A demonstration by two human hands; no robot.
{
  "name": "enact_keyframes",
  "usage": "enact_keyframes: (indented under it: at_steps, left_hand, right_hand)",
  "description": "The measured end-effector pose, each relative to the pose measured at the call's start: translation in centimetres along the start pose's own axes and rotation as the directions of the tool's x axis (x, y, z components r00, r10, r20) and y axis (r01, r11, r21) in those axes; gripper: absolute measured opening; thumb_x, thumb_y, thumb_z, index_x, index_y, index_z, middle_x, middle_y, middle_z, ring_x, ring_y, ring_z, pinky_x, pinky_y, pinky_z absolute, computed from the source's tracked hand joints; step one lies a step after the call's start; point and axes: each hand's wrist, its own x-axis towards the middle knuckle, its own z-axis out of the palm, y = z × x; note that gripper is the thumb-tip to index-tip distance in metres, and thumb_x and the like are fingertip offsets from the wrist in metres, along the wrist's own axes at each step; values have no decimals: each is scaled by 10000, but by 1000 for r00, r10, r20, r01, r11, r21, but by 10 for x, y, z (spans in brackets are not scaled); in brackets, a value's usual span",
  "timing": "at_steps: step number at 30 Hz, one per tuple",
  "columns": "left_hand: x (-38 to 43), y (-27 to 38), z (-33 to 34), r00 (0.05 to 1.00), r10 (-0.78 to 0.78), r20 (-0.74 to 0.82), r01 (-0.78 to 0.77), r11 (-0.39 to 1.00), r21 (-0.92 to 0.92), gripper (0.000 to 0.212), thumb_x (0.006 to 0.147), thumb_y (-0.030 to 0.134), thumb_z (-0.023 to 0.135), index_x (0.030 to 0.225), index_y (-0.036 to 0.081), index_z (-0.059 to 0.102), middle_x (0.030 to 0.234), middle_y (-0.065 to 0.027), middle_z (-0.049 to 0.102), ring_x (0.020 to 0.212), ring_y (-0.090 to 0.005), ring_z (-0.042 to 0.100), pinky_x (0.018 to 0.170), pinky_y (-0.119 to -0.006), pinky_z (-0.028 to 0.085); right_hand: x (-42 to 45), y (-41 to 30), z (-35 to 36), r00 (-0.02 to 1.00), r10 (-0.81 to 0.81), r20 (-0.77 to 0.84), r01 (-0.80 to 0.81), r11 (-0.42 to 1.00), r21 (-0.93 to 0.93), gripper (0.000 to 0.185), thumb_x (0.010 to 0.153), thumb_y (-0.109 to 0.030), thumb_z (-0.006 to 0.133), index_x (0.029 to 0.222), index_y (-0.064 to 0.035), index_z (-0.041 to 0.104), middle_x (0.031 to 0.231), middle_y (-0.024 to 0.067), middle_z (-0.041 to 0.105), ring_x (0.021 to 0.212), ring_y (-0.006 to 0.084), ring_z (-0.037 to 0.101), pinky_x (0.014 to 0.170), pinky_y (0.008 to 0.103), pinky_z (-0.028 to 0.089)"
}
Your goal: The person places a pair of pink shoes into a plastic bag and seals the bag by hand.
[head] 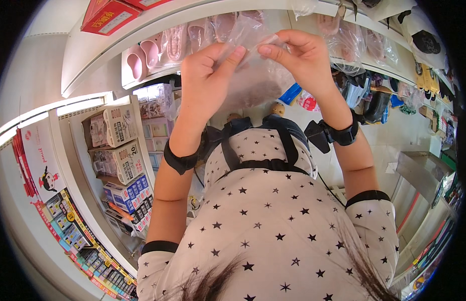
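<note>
A clear plastic bag hangs between my two hands, over the floor before me. My left hand pinches its upper part between thumb and fingers. Close beside it, my right hand grips the bag's top the same way, with the thumb tips a short gap apart. Something brownish-pink shows dimly through the lower part of the bag; I cannot tell what it is. Behind the hands, pink slippers stand along a white shelf, several of them wrapped in clear plastic.
Boxed goods fill the shelving at left, with pencil packs farther out. A red box sits on the upper shelf. Black boots and other footwear are at right. A metal-sided stand is near my right elbow.
</note>
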Motion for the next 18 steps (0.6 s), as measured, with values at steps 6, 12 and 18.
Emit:
enact_keyframes:
  at_steps: [6, 12, 18]
  left_hand:
    - [-2, 5, 3, 1000, 11, 24, -12, 1000, 24, 180, 807, 194, 678, 842, 18, 681, 660, -40, 634, 549, -63, 499, 529, -217, 406]
    - [-5, 9, -2, 999, 23, 38, -29, 986, 166, 181, 739, 165, 729, 839, 20, 686, 663, -60, 635, 543, -86, 508, 525, -234, 415]
    - [-6, 14, 7, 970, 243, -30, -221, 922, 319, 141, 744, 106, 698, 839, 8, 661, 699, -118, 624, 558, -192, 557, 521, -272, 435]
  right_hand:
    - [0, -2, 1, 996, -76, -49, 78, 996, 52, 108, 770, -92, 713, 818, -1, 679, 742, 18, 648, 689, 58, 559, 628, 210, 452]
    - [-1, -4, 2, 995, -62, -73, 70, 992, 102, 107, 781, -86, 703, 833, 2, 672, 770, 25, 651, 690, 68, 578, 632, 210, 461]
    - [-1, -6, 1, 997, -21, -71, 32, 988, 152, 109, 774, -79, 708, 843, -1, 674, 765, 16, 650, 710, 62, 569, 652, 203, 451]
